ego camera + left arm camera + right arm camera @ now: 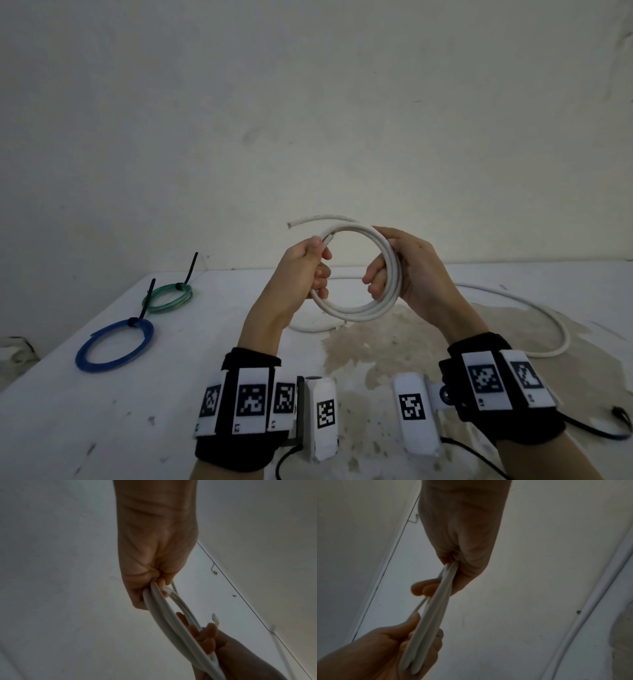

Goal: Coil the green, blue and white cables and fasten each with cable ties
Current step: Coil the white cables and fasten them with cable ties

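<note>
from my remote seat i saw both hands raised above the table (102,411), holding the white cable (356,310) as a round coil of several turns. the left hand (305,270) gripped the coil's left side, fingers curled round the strands and thumb pressed on top near one cut end. the right hand (407,270) gripped the opposite side, fingers wrapped through the loop. a second free end (291,224) stuck out above the coil towards the left. the uncoiled rest of the white cable ran from under the coil across the table and swept round to the right in a wide curve.

the green cable (168,298) lay coiled at the far left of the table, a black tie (190,274) cinched on it with its tail pointing up. just nearer me, the blue cable (114,344) lay coiled too, fastened with its own tie (145,301).

in the wrist views the strands (161,609) ran edge-on between both fists (423,626).
</note>
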